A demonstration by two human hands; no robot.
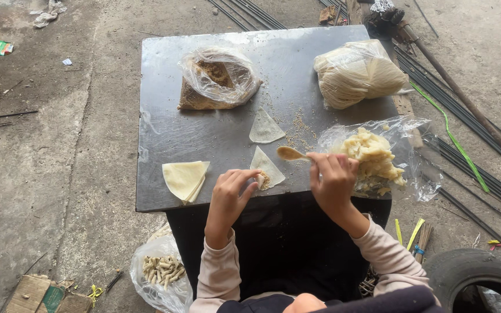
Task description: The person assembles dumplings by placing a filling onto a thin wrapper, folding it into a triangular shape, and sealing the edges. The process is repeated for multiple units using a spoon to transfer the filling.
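Seen from above, two forearms in pale pink sleeves reach up from the bottom of the frame onto a dark table (163, 139). The left hand (230, 194), fingers curled, pinches the filled corner of a triangular wrapper (267, 168) at centre. The right hand (333, 177), knuckles up, fingers pressed together, grips a wooden spoon (291, 153) pointing left, beside a bag of yellow dough (372, 156)

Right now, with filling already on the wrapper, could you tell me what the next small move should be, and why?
Probably fold the wrapper's near corner over the filling. The left hand already pinches that corner beside the crumbs, while the right hand holds the spoon clear, above the wrapper's far edge.
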